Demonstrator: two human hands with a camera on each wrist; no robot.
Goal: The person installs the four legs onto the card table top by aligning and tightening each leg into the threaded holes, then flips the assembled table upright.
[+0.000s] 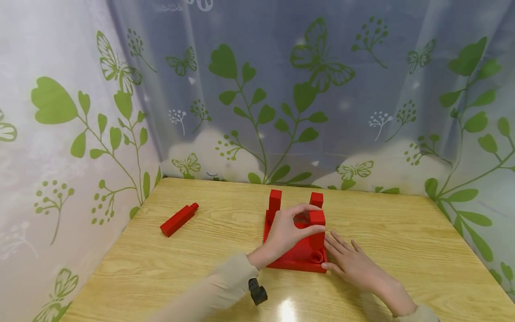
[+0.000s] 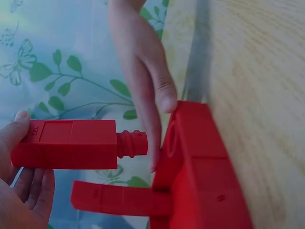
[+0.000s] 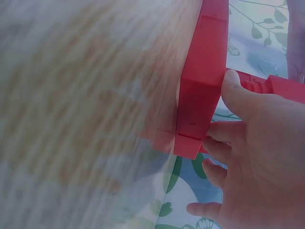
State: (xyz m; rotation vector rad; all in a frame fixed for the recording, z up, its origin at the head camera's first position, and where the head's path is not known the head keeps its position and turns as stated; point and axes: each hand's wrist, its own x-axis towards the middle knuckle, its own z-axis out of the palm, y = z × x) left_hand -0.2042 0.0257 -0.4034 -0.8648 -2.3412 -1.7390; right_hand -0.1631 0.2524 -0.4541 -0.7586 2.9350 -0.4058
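Observation:
My left hand (image 1: 283,235) grips the top of a red square leg (image 2: 71,145) between thumb and fingers. Its threaded end points down over a round socket (image 1: 317,257) in the near right corner of the red panel (image 1: 295,255). In the left wrist view a gap shows between thread and socket. Two more red legs stand up from the panel's far corners, a left one (image 1: 275,201) and a right one (image 1: 316,199). With fingers extended, my right hand (image 1: 358,266) rests against the panel's right side, its thumb at the near corner.
Another red leg (image 1: 179,220) lies loose on the wooden table (image 1: 225,214), well left of the panel. A patterned curtain (image 1: 273,89) hangs behind the table's back edge and along both sides. A small black object (image 1: 257,291) shows by the left sleeve.

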